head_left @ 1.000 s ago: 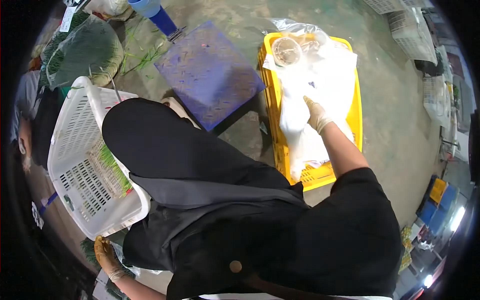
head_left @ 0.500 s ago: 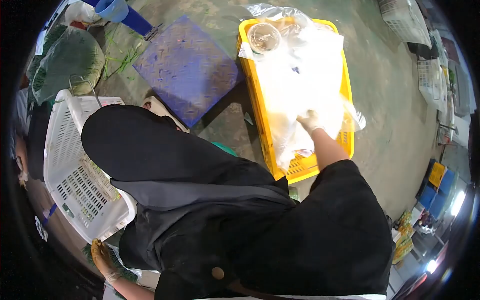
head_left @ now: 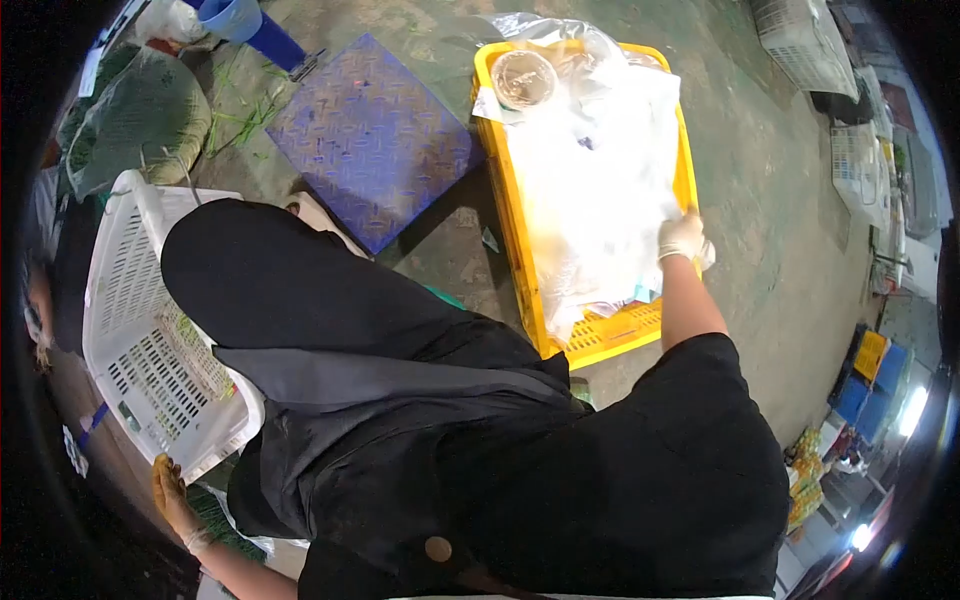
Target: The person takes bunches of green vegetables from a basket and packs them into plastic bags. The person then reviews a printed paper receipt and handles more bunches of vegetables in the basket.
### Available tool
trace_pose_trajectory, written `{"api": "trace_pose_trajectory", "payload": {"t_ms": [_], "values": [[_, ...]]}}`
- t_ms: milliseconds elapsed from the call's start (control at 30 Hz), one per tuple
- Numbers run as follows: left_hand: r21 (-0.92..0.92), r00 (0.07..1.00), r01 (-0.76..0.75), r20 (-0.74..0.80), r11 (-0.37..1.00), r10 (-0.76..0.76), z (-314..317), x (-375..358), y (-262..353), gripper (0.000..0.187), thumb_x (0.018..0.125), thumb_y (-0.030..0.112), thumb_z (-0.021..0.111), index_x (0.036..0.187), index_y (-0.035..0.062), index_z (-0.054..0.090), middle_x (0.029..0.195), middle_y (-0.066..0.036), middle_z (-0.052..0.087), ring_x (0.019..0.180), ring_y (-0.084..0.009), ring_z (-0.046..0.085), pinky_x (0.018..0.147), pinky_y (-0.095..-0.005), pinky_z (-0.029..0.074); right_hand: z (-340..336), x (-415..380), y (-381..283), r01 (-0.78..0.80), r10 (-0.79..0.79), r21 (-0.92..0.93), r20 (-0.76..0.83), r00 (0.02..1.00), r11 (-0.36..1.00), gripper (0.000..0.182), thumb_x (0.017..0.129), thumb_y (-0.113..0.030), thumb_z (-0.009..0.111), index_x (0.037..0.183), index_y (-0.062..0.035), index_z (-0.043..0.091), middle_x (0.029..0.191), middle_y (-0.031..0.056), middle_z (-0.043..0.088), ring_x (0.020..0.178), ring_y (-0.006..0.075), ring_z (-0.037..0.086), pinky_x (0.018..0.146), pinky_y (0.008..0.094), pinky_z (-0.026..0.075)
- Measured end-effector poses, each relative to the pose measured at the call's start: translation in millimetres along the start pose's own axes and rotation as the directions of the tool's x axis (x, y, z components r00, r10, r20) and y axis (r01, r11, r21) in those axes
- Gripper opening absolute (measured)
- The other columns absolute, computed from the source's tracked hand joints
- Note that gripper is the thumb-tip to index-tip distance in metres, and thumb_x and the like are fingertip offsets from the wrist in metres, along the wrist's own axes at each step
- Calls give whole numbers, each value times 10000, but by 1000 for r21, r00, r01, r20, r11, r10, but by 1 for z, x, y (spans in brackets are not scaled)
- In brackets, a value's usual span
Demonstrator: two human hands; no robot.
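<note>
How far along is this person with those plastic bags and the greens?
Done so far: a filled bag of greens lies on the floor, and some greens sit in the white basket. In hand: the right hand grips the clear plastic bags heaped in the yellow crate; the left hand is low beside the basket. Left: the basket's greens remain unbagged, and loose stalks lie by the blue platform.

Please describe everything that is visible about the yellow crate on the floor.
The yellow crate is a shallow rectangular tray that looks like plastic, with a slotted base. It sits flat on the concrete floor beside a blue metal plate. Clear plastic bags fill most of it, and a tape roll lies at its far end. The gloved right hand grips the bags near its right rim.
</note>
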State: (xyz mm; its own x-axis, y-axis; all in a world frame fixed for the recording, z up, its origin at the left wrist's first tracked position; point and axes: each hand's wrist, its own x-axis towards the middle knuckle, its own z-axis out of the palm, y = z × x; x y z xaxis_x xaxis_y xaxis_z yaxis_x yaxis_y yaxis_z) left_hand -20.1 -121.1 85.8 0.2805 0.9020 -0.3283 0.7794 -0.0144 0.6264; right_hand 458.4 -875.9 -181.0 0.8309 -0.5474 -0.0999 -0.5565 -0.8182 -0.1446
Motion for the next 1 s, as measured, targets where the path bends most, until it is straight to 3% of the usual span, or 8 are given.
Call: {"api": "trace_pose_trajectory", "payload": {"t_ms": [167, 333, 467, 533, 633, 767, 800, 1000], "values": [[-13, 999, -43, 29, 999, 43, 12, -5, -2, 361, 934, 354, 602, 1197, 109, 624, 1076, 37, 630, 952, -89, 562, 820, -246, 389, -4, 26, 11, -167, -55, 506, 394, 917, 847, 293, 840, -239, 679, 926, 41, 687, 746, 103, 668, 656, 170, 628, 632, 312, 505], [-137, 996, -38, 74, 990, 48, 14, 14, -19, 344, 940, 338, 600, 1183, 97, 630, 1052, 41, 628, 930, -81, 562, 808, -227, 401, -92, -14, -81, 641, -547, -213, 369, 751, 737, 418, 910, -383, 516, 1085, -31, 658, 939, 212, 685, 831, 334, 681, 729, 403, 531], [-139, 987, -103, 109, 985, 119, 32, 9, -10, 327, 949, 309, 592, 1184, 84, 628, 1044, 38, 632, 920, -81, 566, 817, -224, 410, -164, -55, -157, 521, -386, -369, 381, 840, 770, 389, 918, -420, 516, 949, -76, 694, 919, 196, 678, 876, 335, 653, 770, 396, 501], [-175, 979, -129, 137, 976, 154, 34, 5, -6, 349, 958, 296, 577, 1211, 57, 605, 1090, 14, 627, 953, -99, 574, 874, -252, 428, -189, -77, -173, 765, -740, 51, 301, 601, 642, 426, 928, -389, 515, 944, 5, 678, 900, 187, 696, 826, 333, 675, 719, 372, 530], [-258, 969, -140, 164, 956, 186, 56, -16, 37, 375, 969, 274, 549, 1233, 10, 576, 1155, -50, 608, 1003, -140, 572, 917, -280, 434, -197, -164, -241, 307, -916, 933, 55, 397, 189, 224, 954, -166, 499, 1046, -7, 627, 869, 32, 649, 739, 154, 624, 640, 252, 509], [-583, 749, -185, 437, 791, 498, 123, -84, 127, 862, 819, 687, 550, 1371, 32, 453, 1291, -112, 536, 1141, -224, 537, 951, -378, 414, -186, -309, -332, 390, -805, 707, -479, -350, -590, 107, 659, -128, 657, 729, -66, 606, 760, 76, 585, 676, 247, 584, 604, 393, 479], [-660, 653, -124, 508, 741, 562, 128, -82, 126, 974, 774, 739, 554, 1431, 43, 371, 1359, -122, 487, 1207, -237, 500, 981, -397, 398, -197, -354, -343, 566, -788, 580, -246, -565, -586, 132, 697, -136, 663, 821, -120, 621, 914, 78, 599, 915, 277, 576, 764, 392, 451], [-757, 875, 75, 362, 649, 321, 99, -52, 111, 360, 963, 130, 526, 1298, 1, 502, 1133, -34, 617, 992, -94, 560, 883, -252, 452, -188, -489, -405, 142, -415, 559, -398, -818, -817, 247, 669, -210, 729, 838, -51, 646, 898, 104, 637, 915, 296, 614, 784, 419, 489]]}}
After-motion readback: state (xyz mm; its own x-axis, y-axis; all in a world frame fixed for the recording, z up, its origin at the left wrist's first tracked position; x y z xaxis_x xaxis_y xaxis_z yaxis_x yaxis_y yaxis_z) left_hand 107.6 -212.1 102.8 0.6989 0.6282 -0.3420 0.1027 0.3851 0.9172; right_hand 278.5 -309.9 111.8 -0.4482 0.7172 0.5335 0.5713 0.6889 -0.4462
